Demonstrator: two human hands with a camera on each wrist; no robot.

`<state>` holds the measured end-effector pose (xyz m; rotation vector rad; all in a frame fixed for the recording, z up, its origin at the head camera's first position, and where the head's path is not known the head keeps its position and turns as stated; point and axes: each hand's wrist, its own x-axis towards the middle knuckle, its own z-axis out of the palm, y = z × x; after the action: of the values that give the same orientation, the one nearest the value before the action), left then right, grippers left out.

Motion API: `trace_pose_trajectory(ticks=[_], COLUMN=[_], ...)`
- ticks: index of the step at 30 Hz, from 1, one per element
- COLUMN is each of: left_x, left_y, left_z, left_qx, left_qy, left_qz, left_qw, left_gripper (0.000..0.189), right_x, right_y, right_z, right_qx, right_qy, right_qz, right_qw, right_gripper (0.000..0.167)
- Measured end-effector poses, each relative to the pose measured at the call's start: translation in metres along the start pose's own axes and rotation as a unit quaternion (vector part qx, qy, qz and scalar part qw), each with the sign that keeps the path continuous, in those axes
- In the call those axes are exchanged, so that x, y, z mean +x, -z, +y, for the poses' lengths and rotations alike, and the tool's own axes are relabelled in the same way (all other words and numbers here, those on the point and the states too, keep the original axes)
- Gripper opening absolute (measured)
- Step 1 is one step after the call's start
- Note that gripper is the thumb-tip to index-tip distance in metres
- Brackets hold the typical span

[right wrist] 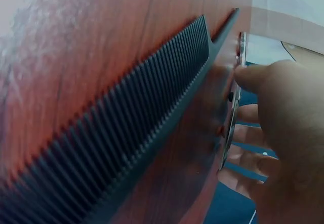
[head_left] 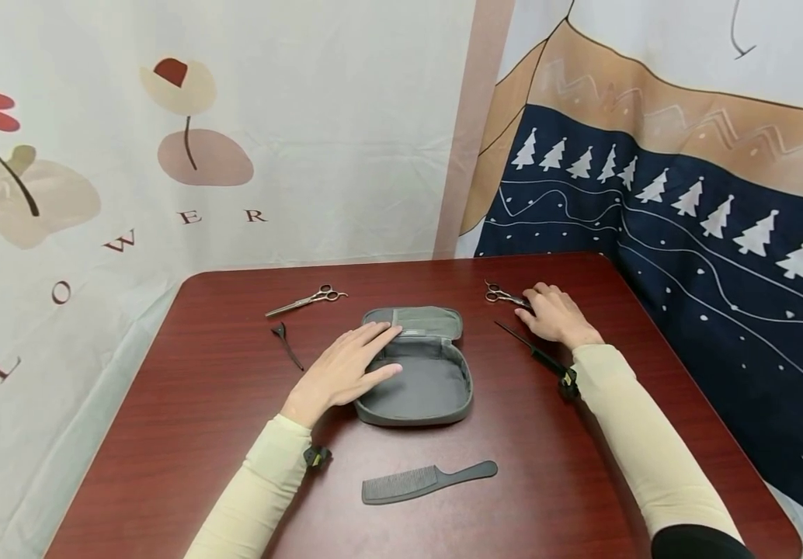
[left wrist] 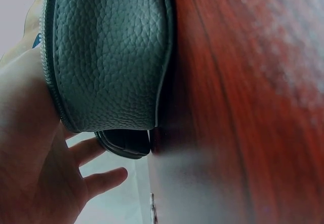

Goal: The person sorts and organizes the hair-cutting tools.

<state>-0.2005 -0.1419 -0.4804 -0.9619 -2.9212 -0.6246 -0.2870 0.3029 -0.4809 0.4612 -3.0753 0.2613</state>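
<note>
An open grey zippered case (head_left: 415,380) with a textured outside sits mid-table, its lid folded back. My left hand (head_left: 349,365) rests over its left rim with fingers extended; the left wrist view shows the case's side wall (left wrist: 106,57) beside the palm. At the back right, my right hand (head_left: 555,314) holds hairdressing scissors (head_left: 502,295) by the blade end, finger rings pointing left. Thumb and fingers lie on either side of the scissors (right wrist: 233,112) in the right wrist view. A black tail comb (head_left: 537,353) lies just below that hand, partly hidden by the wrist.
A grey handled comb (head_left: 429,481) lies in front of the case. Left of the case are a second pair of scissors (head_left: 307,300) and a small black tool (head_left: 286,345) with a flared head. Printed cloth (head_left: 345,155) hangs behind the reddish-brown table (head_left: 185,435).
</note>
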Motion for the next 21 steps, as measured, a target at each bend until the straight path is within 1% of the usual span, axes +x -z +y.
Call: trace_pose_trajectory(ticks=[2,4,7,9,11,12,13,18,19,21], left_x=[0.000,0.000,0.000,-0.001,-0.001,-0.001,-0.001,0.000,0.000,0.000], left_y=[0.000,0.000,0.000,0.000,0.000,0.001,0.001,0.001,0.001,0.001], left_z=[0.000,0.000,0.000,0.000,0.000,0.000,0.000,0.000,0.000,0.000], left_qx=[-0.001,-0.001,-0.001,-0.001,-0.002,-0.002,-0.002,-0.002,-0.001,0.000], left_qy=[0.000,0.000,0.000,-0.001,-0.001,-0.002,-0.002,-0.003,-0.003,-0.005], left_qz=[-0.001,-0.002,-0.003,-0.003,-0.004,-0.003,-0.003,-0.002,-0.001,0.000], left_qw=[1.0000,1.0000,1.0000,1.0000,1.0000,1.0000,1.0000,1.0000,1.0000,1.0000], left_gripper=[0.075,0.075,0.075,0.075,0.075,0.076,0.076,0.076,0.076,0.075], right_x=[0.001,0.006,0.006,0.006,0.001,0.004,0.003,0.003,0.001,0.002], right_y=[-0.001,-0.011,-0.012,-0.012,-0.002,-0.009,-0.008,-0.006,0.001,0.001], right_z=[0.000,0.009,0.010,0.010,0.000,0.008,0.007,0.004,-0.006,-0.006], right_qx=[-0.007,-0.025,-0.034,-0.034,-0.018,-0.012,-0.011,-0.009,-0.015,-0.019], right_qy=[0.008,0.018,0.034,0.043,0.045,0.054,0.054,0.042,0.031,0.025], right_qz=[0.011,0.025,0.038,0.046,0.045,0.053,0.054,0.043,0.033,0.023], right_qw=[0.9999,0.9992,0.9981,0.9975,0.9978,0.9971,0.9970,0.9981,0.9989,0.9993], right_gripper=[0.047,0.041,0.032,0.027,0.023,0.022,0.021,0.016,0.013,0.012])
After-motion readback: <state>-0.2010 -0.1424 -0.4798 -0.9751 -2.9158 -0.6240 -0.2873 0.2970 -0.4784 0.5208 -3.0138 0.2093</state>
